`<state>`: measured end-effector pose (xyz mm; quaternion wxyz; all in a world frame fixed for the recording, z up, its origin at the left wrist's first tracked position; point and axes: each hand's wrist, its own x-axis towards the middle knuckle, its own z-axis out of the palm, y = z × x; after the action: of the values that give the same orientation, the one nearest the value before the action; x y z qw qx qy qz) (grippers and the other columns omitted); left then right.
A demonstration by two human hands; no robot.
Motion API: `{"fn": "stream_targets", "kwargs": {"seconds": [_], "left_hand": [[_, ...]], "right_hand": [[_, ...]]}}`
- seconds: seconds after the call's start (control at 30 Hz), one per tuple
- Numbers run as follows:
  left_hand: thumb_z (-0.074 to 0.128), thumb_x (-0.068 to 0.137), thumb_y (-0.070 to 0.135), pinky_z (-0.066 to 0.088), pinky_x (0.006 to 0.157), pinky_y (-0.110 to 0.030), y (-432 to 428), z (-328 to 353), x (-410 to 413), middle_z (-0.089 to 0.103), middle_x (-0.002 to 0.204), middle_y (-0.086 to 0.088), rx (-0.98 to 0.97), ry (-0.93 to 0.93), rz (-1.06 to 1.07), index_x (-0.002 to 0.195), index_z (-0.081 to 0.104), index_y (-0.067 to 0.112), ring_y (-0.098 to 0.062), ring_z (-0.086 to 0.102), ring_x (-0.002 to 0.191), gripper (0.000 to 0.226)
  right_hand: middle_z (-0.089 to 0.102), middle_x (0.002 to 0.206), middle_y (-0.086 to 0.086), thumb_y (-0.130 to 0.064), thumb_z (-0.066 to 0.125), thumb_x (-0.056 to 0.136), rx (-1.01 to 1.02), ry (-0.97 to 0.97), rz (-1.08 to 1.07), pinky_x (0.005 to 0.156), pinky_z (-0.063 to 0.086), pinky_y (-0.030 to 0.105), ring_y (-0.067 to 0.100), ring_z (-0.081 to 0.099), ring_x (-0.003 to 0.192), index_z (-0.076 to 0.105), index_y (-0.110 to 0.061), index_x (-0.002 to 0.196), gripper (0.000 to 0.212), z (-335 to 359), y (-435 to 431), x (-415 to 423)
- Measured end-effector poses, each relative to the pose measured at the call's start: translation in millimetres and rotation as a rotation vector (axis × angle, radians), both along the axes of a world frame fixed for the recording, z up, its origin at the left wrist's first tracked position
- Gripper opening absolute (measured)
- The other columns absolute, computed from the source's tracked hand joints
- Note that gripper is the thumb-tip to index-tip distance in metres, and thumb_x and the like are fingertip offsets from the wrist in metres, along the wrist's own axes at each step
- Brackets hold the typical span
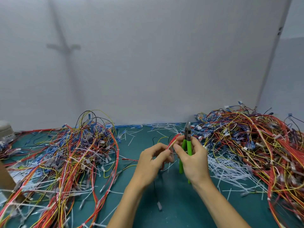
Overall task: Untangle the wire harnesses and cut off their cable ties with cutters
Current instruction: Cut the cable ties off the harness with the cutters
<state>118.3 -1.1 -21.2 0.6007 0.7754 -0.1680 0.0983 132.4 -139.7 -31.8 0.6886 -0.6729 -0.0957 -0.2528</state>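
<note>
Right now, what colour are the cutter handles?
Bright green, on the cutters held in the right hand. The head view, the only one, shows it clearly.

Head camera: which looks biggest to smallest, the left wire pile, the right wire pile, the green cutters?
1. Left wire pile and right wire pile: alike, both run off frame, unranked.
2. Green cutters: smallest.

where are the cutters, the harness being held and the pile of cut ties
cutters (189, 146): head view, on a green handle
held harness (174, 139): head view, on its red wires
cut ties (228, 168): head view, middle of the white heap
</note>
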Motion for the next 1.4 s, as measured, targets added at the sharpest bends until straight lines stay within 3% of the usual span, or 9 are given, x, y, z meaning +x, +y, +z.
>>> {"fn": "stream_targets", "kwargs": {"seconds": [0.2, 0.33, 0.5, 0.67, 0.8, 0.97, 1.03, 1.17, 1.4], "left_hand": [[0.059, 0.091, -0.004, 0.052, 0.073, -0.031, 1, -1, 6, 0.069, 0.076, -0.01, -0.191, 0.094, -0.059, 0.092, 0.057, -0.004, -0.02, 0.065, 0.064, 0.002], [0.063, 0.081, 0.018, 0.046, 0.069, -0.022, 3, 4, 5, 0.06, 0.071, 0.001, -0.225, 0.079, -0.03, 0.087, 0.06, -0.004, -0.009, 0.055, 0.067, 0.023], [0.053, 0.094, 0.011, 0.039, 0.06, -0.021, 12, 3, 10, 0.053, 0.062, -0.001, -0.312, 0.138, -0.014, 0.074, 0.07, 0.015, -0.012, 0.047, 0.059, 0.026], [0.049, 0.088, 0.023, 0.04, 0.052, -0.018, 11, 4, 11, 0.055, 0.069, -0.003, -0.587, 0.188, -0.06, 0.083, 0.057, 0.005, -0.01, 0.044, 0.042, 0.02], [0.036, 0.102, 0.012, 0.056, 0.072, -0.023, 13, 6, 11, 0.074, 0.087, -0.01, -0.807, 0.204, -0.152, 0.094, 0.055, 0.001, -0.022, 0.073, 0.076, 0.024], [0.037, 0.102, 0.012, 0.054, 0.086, -0.03, 14, 9, 11, 0.07, 0.119, -0.013, -0.776, 0.201, -0.139, 0.107, 0.053, 0.0, -0.026, 0.067, 0.111, 0.02], [0.043, 0.099, 0.013, 0.054, 0.089, -0.032, 16, 7, 13, 0.07, 0.119, -0.009, -0.749, 0.198, -0.102, 0.112, 0.056, -0.002, -0.023, 0.067, 0.111, 0.023], [0.05, 0.096, 0.009, 0.057, 0.084, -0.027, 14, 3, 15, 0.072, 0.114, -0.013, -0.756, 0.185, -0.047, 0.117, 0.057, -0.01, -0.024, 0.069, 0.107, 0.029], [0.053, 0.093, 0.007, 0.057, 0.072, -0.026, 7, 2, 14, 0.075, 0.103, -0.01, -0.798, 0.133, -0.045, 0.097, 0.056, 0.004, -0.024, 0.073, 0.096, 0.006]], "right_hand": [[0.071, 0.082, -0.009, -0.01, 0.067, 0.089, -0.184, 0.015, 0.0, 0.073, 0.052, 0.023, 0.008, 0.066, 0.072, 0.065, -0.03, 0.089, 0.021, -1, 0, -1], [0.067, 0.074, -0.018, -0.015, 0.067, 0.091, -0.388, -0.011, -0.076, 0.061, 0.041, 0.008, 0.0, 0.061, 0.069, 0.061, -0.032, 0.089, 0.018, -2, 1, -6], [0.064, 0.071, -0.017, -0.021, 0.066, 0.093, -0.468, 0.022, -0.086, 0.061, 0.04, 0.01, -0.003, 0.058, 0.071, 0.057, -0.035, 0.091, 0.017, -4, 3, -8], [0.066, 0.077, -0.017, -0.024, 0.064, 0.094, -0.469, 0.072, -0.048, 0.062, 0.04, 0.008, -0.006, 0.059, 0.073, 0.064, -0.022, 0.099, 0.005, -3, 3, -8], [0.06, 0.069, -0.015, -0.026, 0.064, 0.094, -0.509, 0.072, -0.002, 0.059, 0.038, 0.011, -0.003, 0.055, 0.065, 0.063, -0.023, 0.098, 0.005, -2, 1, -11], [0.056, 0.076, -0.016, -0.02, 0.064, 0.094, -0.483, -0.037, -0.093, 0.066, 0.037, 0.008, -0.004, 0.054, 0.07, 0.065, -0.02, 0.104, 0.01, 0, 8, -16], [0.057, 0.092, -0.01, -0.022, 0.063, 0.094, -0.477, -0.09, -0.108, 0.073, 0.037, 0.008, -0.001, 0.054, 0.08, 0.064, -0.017, 0.101, 0.008, 2, 9, -17], [0.062, 0.084, -0.007, -0.044, 0.052, 0.093, -0.518, -0.056, -0.008, 0.067, 0.039, 0.015, 0.006, 0.056, 0.076, 0.065, -0.022, 0.092, 0.026, 4, 12, -19], [0.061, 0.077, -0.002, -0.036, 0.052, 0.099, -0.608, 0.028, 0.006, 0.071, 0.043, 0.036, 0.016, 0.055, 0.074, 0.065, -0.015, 0.084, 0.029, -4, 16, -17]]}}
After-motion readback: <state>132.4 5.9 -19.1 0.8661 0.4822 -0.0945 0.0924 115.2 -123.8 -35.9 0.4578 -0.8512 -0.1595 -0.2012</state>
